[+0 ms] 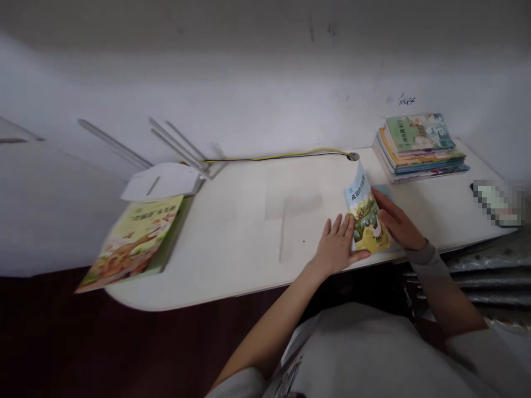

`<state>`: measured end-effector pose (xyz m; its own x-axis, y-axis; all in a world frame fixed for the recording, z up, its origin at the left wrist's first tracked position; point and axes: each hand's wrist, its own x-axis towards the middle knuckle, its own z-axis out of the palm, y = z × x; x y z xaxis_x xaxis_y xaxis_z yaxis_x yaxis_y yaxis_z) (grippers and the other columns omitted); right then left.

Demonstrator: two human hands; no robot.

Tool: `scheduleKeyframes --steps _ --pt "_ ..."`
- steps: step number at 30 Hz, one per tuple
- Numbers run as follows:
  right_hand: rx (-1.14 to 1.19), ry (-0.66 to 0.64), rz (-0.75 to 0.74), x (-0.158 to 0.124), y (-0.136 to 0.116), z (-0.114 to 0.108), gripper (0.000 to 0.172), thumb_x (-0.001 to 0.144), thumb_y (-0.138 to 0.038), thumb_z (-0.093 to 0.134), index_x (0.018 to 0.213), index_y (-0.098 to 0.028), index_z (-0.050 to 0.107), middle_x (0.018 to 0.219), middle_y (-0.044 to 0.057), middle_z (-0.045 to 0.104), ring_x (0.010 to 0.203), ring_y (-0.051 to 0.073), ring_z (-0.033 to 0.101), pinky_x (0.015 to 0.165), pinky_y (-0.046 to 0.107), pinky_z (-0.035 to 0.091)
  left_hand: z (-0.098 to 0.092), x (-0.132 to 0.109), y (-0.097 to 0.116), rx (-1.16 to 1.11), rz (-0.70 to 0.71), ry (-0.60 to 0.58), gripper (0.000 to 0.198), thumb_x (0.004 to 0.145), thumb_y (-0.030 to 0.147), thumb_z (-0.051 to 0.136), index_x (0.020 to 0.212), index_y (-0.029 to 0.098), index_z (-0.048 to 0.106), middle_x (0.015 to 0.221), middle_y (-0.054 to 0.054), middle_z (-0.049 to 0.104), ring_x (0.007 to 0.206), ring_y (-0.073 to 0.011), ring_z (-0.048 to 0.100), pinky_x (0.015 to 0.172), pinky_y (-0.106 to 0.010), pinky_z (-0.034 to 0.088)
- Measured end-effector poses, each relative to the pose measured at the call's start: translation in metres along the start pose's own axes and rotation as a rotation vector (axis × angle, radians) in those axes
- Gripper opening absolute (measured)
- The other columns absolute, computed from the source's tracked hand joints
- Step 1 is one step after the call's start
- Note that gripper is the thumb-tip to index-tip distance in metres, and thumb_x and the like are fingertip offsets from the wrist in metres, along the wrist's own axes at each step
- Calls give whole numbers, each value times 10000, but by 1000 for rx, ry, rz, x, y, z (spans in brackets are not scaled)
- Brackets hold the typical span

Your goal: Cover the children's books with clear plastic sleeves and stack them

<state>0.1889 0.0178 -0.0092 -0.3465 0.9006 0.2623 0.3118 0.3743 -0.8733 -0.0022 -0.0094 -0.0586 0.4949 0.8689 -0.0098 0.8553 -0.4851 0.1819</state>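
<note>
A thin picture book [367, 221] with a blue, green and yellow cover lies near the table's front edge, its upper left corner curling up. Beside its lower left edge, my left hand [338, 243] rests with fingers spread, the thumb touching the bottom of the cover. At the book's right edge is my right hand [396, 221], fingers apart, touching the side of the book. Part of a blue book [382, 190] shows beneath or behind it, mostly hidden.
A book stack [421, 146] stands at the back right, with a phone [498, 204], partly pixelated, to its right. At the left, a white router [161, 182] with antennas sits behind a yellow-green book [135, 240] overhanging the table [232, 237]. A cable [269, 158] runs along the wall.
</note>
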Motion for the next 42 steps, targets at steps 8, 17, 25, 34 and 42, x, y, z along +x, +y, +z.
scheduleKeyframes --steps 8,17,25,34,42 --pt "-754 -102 -140 27 -12 64 550 958 -391 372 1459 -165 351 1558 112 269 1451 289 176 1132 537 228 -15 -25 -34 68 -133 102 605 952 443 371 1479 154 298 1544 -142 286 1446 -324 189 1132 -611 157" --pt "-966 -71 -194 26 -1 96 478 943 -175 332 1404 -112 439 1485 157 397 1409 320 283 1125 607 196 -7 -43 -55 32 -252 156 601 941 521 373 1431 174 401 1476 -142 416 1392 -327 329 1111 -622 199" --pt "-976 -117 -175 28 -8 109 461 944 -183 333 1368 -69 475 1486 176 388 1408 329 283 1143 591 174 -9 -39 -50 -112 -305 278 397 960 406 397 1231 211 610 1310 -113 605 1289 -295 479 1102 -574 257" --pt "-871 -151 -144 40 -12 101 477 907 -147 360 1370 -90 462 1495 156 384 1417 286 275 1139 484 263 -10 -37 -40 -30 -338 147 584 941 456 408 1440 152 389 1502 -151 376 1391 -387 298 1089 -638 226" --pt "-812 -114 -44 109 30 72 637 817 -330 582 1379 -85 409 1389 215 450 1326 361 361 1037 521 348 -6 -38 -39 -1 -346 154 607 944 518 359 1450 183 375 1508 -138 369 1400 -379 285 1099 -638 210"
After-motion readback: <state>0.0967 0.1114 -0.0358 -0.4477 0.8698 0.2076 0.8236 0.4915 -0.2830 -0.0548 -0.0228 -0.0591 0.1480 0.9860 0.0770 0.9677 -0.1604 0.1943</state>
